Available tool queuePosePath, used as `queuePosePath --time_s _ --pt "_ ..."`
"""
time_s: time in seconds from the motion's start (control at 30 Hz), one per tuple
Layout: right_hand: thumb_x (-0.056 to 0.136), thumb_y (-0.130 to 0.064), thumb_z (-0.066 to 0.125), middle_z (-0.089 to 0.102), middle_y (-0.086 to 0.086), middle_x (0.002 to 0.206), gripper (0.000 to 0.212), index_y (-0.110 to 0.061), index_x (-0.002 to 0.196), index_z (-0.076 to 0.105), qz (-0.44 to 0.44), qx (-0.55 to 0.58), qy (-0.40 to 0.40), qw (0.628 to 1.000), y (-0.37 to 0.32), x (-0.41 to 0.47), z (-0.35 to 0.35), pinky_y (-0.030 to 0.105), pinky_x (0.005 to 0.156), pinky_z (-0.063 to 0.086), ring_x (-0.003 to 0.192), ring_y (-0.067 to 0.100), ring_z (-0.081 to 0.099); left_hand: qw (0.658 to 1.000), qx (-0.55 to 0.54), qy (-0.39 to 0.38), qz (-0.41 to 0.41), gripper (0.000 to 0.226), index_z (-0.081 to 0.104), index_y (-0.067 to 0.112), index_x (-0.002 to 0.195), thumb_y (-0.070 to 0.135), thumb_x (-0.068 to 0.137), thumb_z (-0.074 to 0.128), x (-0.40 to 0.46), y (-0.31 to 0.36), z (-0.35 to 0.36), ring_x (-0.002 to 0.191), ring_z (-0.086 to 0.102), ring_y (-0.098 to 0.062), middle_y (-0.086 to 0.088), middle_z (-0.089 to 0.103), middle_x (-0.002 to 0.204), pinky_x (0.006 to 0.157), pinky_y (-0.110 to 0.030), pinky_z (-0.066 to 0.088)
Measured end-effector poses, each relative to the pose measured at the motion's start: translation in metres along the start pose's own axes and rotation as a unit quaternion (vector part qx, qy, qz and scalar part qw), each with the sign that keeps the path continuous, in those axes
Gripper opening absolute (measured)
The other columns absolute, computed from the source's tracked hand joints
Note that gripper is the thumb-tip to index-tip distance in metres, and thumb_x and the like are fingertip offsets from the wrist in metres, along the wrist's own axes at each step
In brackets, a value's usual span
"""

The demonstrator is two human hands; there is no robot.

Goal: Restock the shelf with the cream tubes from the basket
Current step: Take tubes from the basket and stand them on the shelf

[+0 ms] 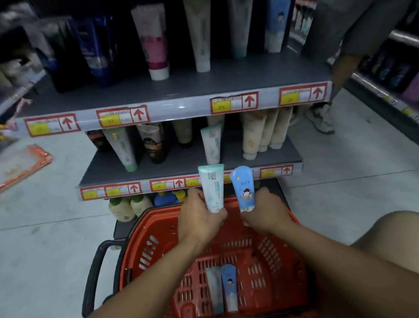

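Observation:
My left hand grips a white and teal cream tube upright above the red basket. Beside it, my right hand holds a blue tube with a cartoon figure, also upright. Both tubes stand in front of the lower shelf's price rail. Two more tubes lie on the basket floor: a teal one and a blue one. The lower shelf carries several tubes, among them a matching white and teal tube. The upper shelf has a matching blue tube at its right.
Cream-coloured tubes stand at the lower shelf's right. Bottles sit below, behind the basket. Another person's leg and shoe are at the right of the shelving, in the aisle. An orange packet lies at the left. My knee is at the lower right.

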State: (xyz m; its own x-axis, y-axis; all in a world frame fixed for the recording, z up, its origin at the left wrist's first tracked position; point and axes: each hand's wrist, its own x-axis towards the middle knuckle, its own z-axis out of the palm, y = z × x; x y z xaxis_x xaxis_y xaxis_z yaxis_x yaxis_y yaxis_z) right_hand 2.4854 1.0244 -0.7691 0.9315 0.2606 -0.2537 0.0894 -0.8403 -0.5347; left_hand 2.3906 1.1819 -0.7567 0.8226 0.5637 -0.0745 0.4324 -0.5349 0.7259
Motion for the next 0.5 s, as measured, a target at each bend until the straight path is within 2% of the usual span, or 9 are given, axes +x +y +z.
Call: queuePosePath --time_s 0.13,0.23,0.33,0.5 --pt "0.075 -0.039 0.077 0.066 0.001 0.096 0.042 -0.018 0.103 0.053 -0.031 0.046 0.071 0.996 -0.016 -0.010 -0.041 0.029 0.050 0.038 0.078 0.022 0.062 0.998 -0.020 0.037 0.049 0.052 0.046 0.026 0.101 0.037 0.071 0.087 0.000 0.042 -0.016 0.090 0.068 -0.012 0.010 0.066 0.097 0.059 -0.027 0.052" --pt "0.075 -0.044 0.078 0.065 0.001 0.097 0.047 -0.020 0.104 0.050 -0.049 0.074 0.127 0.988 -0.026 -0.015 -0.073 0.031 0.055 0.043 0.084 0.023 0.065 0.994 -0.034 0.062 0.087 0.056 0.045 0.027 0.101 0.046 0.068 0.086 0.003 0.073 -0.028 0.089 0.068 -0.012 0.009 0.065 0.097 0.061 -0.034 0.057" --pt "0.078 -0.040 0.076 0.067 0.003 0.102 0.042 -0.020 0.107 0.052 -0.075 0.083 0.176 0.978 -0.035 -0.017 -0.104 0.034 0.063 0.047 0.093 0.027 0.066 0.989 -0.044 0.086 0.114 0.051 0.045 0.031 0.101 0.043 0.070 0.084 0.007 0.106 -0.042 0.090 0.069 -0.009 0.013 0.066 0.096 0.066 -0.033 0.058" --pt "0.073 -0.047 0.073 0.069 -0.003 0.099 0.041 -0.029 0.103 0.051 -0.110 0.124 0.234 0.958 -0.048 -0.011 -0.151 0.041 0.072 0.057 0.089 0.021 0.067 0.978 -0.081 0.123 0.146 0.047 0.048 0.033 0.101 0.040 0.072 0.084 0.015 0.154 -0.063 0.086 0.068 -0.002 0.017 0.066 0.092 0.070 -0.029 0.057"
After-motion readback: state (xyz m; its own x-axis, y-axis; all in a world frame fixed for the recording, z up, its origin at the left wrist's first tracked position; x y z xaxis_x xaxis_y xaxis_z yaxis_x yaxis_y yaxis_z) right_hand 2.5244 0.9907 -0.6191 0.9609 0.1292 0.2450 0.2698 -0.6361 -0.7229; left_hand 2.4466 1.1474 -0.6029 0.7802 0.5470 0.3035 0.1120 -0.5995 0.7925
